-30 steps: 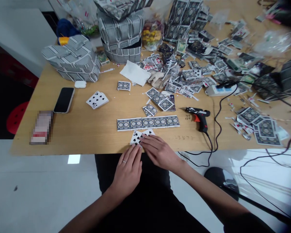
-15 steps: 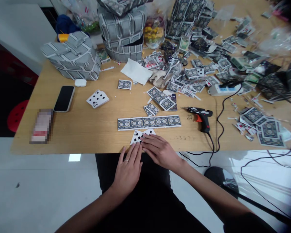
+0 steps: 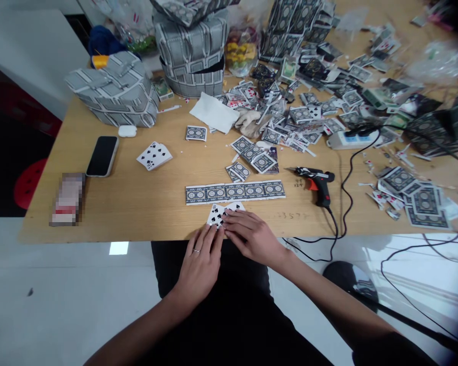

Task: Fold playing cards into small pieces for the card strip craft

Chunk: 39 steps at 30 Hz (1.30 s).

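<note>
Just below the card strip (image 3: 235, 192), at the worktop (image 3: 145, 203) edge, both hands press the spade cards (image 3: 222, 212): left hand (image 3: 199, 264) flat, right hand (image 3: 252, 237) spread. Cards seem thin, light, slippery; best lifted by an edge.

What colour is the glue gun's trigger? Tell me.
Orange, on the black glue gun; the head view shows it.

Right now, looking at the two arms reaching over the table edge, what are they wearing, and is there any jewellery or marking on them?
Both forearms are bare, with no sleeves, gloves or watch in view. The left hand wears a thin silver-coloured ring on one finger. The right hand shows no ring. No tattoos or other markings are visible. Below the arms, the person wears dark black clothing.
</note>
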{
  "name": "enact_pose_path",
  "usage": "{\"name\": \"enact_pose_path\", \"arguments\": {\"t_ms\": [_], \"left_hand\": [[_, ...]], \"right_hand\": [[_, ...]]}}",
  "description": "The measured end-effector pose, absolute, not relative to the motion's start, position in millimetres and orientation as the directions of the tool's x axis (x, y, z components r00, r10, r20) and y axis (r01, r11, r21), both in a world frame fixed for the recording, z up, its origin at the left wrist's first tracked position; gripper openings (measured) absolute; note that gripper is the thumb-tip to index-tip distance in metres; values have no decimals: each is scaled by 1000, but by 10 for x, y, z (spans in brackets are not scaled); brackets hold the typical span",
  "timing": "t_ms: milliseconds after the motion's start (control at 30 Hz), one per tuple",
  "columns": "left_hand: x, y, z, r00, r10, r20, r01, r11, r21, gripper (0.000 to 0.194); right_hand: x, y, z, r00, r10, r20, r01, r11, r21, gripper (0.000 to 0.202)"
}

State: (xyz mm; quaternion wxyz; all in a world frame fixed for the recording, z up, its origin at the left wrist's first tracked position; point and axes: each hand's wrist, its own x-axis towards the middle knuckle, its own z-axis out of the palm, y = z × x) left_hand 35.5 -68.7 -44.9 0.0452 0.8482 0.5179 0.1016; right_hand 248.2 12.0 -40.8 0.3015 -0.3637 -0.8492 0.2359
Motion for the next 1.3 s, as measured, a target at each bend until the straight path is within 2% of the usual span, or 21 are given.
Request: {"name": "enact_pose_path", "arguments": {"t_ms": [267,700,967,1167,1300], "left_hand": [[346,-679,-434,449,889,89,880,-458,125,56],[338,-650,-415,439,891,118,881,-453,140,44],[258,-700,-457,437,892,113,888,-448,107,49],[163,-605,-322,388,911,138,911,-402,94,44],[109,-568,-272,394,912,118,909,-405,101,48]], "right_hand": [[2434,94,-410,-523,777,351,517,616,-594,20],[2366,109,-375,-497,806,321,563,581,-588,17],[2358,105,-377,-498,797,342,555,596,-580,15],[2368,111,-366,-509,792,337,551,600,-579,14],[2376,116,-368,-511,793,331,553,598,-580,15]]}}
